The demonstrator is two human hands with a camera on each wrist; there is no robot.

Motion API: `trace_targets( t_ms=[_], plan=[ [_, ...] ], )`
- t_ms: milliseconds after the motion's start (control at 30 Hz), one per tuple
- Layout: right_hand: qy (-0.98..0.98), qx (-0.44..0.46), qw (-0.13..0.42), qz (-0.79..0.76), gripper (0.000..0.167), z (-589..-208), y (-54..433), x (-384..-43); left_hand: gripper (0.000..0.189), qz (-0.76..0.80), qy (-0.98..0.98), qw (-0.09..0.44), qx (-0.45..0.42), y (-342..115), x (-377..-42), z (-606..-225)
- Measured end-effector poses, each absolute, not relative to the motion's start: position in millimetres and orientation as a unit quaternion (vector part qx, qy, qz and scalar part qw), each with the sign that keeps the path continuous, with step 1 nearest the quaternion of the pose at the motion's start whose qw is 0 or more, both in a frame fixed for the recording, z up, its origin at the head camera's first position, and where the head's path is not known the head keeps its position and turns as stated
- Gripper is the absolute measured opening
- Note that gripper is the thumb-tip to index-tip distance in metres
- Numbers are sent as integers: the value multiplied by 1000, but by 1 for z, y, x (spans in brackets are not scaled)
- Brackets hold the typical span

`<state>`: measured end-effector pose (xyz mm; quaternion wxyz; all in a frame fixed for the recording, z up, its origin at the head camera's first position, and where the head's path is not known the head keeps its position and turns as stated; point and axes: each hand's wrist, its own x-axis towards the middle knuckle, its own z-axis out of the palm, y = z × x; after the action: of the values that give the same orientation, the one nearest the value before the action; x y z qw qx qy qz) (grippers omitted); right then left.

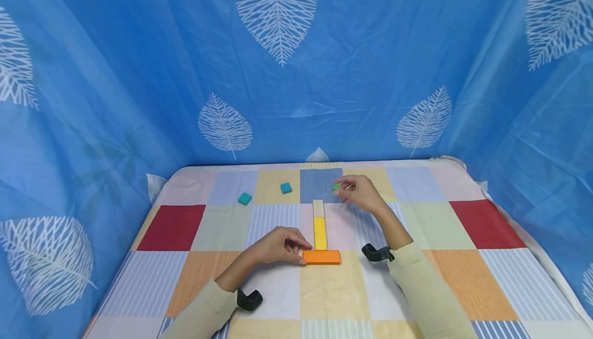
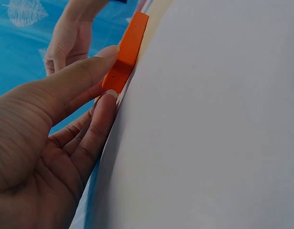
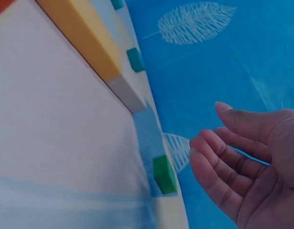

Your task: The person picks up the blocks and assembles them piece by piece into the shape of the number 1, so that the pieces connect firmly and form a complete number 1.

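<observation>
Clearly separate hands (image 1: 279, 245), pinched orange block (image 1: 323, 257)

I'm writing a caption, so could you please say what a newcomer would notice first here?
Probably the orange block, pinched at its left end by the left hand, with a yellow block and a cream block lined up beyond it. Next come the green block near the right hand and the leafy blue curtain behind.
</observation>
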<state>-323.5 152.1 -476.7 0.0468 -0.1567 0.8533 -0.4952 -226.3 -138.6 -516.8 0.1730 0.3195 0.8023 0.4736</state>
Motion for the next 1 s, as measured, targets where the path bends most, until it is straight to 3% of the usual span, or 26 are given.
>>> trace_targets(
  t_ms=[433, 1000],
  plan=[
    [871, -155, 7, -467, 34, -466, 173, -339, 29, 479, 798, 169, 325, -140, -227, -520],
    [894, -169, 76, -408, 41, -482, 169, -367, 27, 473, 795, 165, 343, -142, -228, -518]
  ],
)
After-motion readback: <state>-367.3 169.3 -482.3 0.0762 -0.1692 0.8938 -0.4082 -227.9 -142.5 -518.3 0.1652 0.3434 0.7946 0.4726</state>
